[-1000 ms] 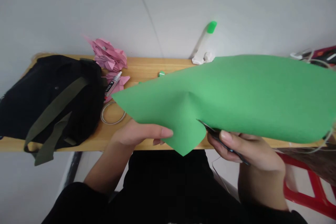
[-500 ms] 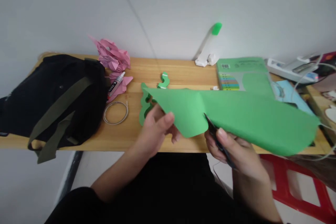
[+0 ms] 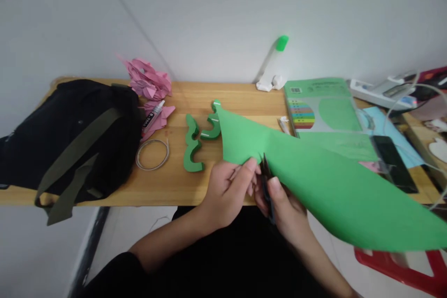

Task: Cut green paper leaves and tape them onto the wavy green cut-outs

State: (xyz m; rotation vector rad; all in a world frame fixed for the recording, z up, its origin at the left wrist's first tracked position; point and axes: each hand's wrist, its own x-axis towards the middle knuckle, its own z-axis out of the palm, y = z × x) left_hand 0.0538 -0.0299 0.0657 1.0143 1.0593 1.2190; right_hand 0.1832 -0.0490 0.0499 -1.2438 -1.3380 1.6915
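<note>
A large sheet of green paper (image 3: 331, 191) hangs in the air over the table's front edge, curving down toward the right. My left hand (image 3: 226, 191) pinches its lower edge, left of a cut. In my right hand (image 3: 282, 209) are dark-handled scissors (image 3: 267, 191), their blades at the paper's edge close beside my left fingers. Behind the paper on the table lie wavy green pieces; one (image 3: 192, 144) is in full view, while another (image 3: 212, 125) is partly covered by the sheet.
On the left rests a black bag (image 3: 94, 139), beside crumpled pink paper (image 3: 150, 77), a glue tube (image 3: 153, 116) and a roll of tape (image 3: 152, 154). To the right are a green paper pack (image 3: 324, 102), a phone (image 3: 394, 163) and a power strip (image 3: 380, 95). A red stool (image 3: 401, 270) stands below.
My left hand has shifted right along the paper and now pinches it next to the scissors. The scissors have moved slightly left and point more upright. The sheet's right end has swung lower.
</note>
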